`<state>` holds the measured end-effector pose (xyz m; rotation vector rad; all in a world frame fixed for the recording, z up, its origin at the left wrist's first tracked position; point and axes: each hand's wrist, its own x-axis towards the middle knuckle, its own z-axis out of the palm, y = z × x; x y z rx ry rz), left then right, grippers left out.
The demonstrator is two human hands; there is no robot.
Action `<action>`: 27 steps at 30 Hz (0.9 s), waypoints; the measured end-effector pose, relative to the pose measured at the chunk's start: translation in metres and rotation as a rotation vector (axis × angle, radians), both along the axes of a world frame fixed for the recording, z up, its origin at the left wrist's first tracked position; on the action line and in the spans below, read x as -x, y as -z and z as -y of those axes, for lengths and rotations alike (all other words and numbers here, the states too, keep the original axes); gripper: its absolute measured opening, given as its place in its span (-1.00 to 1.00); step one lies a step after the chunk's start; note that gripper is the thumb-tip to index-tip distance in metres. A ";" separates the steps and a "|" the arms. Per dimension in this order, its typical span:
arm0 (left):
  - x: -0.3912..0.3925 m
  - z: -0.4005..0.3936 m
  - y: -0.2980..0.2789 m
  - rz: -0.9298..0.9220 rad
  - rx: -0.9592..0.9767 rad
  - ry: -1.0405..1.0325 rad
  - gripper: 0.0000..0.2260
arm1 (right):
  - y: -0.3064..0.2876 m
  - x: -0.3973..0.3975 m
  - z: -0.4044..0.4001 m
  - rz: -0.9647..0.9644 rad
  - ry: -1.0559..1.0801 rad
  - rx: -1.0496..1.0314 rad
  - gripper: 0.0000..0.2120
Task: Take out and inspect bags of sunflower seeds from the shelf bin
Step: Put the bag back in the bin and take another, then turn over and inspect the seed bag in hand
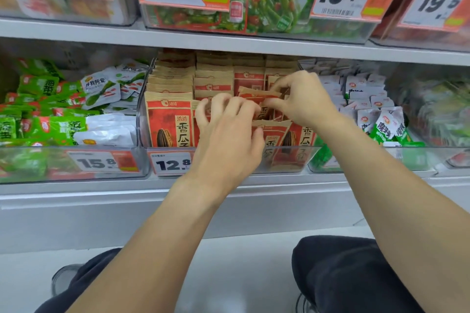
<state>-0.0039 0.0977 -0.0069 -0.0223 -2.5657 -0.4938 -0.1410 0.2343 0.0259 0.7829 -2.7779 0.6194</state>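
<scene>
Right hand (pixel 302 99) pinches the top edge of a tilted seed bag (pixel 259 96) mid-bin (pixel 229 157), long axis upright; left hand (pixel 229 129), fingers curled on bags just below-left, is nearer.

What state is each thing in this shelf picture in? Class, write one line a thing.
Sunflower seed bin: well filled, bags standing upright in rows.
Lifted bag: raised above its row, tilted.
Right hand: pinches the lifted bag.
Left hand: fingers curled among the front bags.
Price tag: reads 12.8, partly covered by the left wrist.
</scene>
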 end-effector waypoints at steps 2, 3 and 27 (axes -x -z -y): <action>0.004 0.001 0.002 -0.061 -0.056 0.001 -0.65 | 0.006 0.003 0.006 -0.019 0.034 -0.067 -0.84; 0.007 0.003 0.003 -0.073 -0.067 0.005 -0.59 | 0.009 0.006 0.008 -0.027 0.039 -0.088 -0.81; 0.033 0.029 0.026 -0.090 -0.043 0.027 -0.41 | -0.018 0.039 0.037 0.228 0.183 -0.189 -0.49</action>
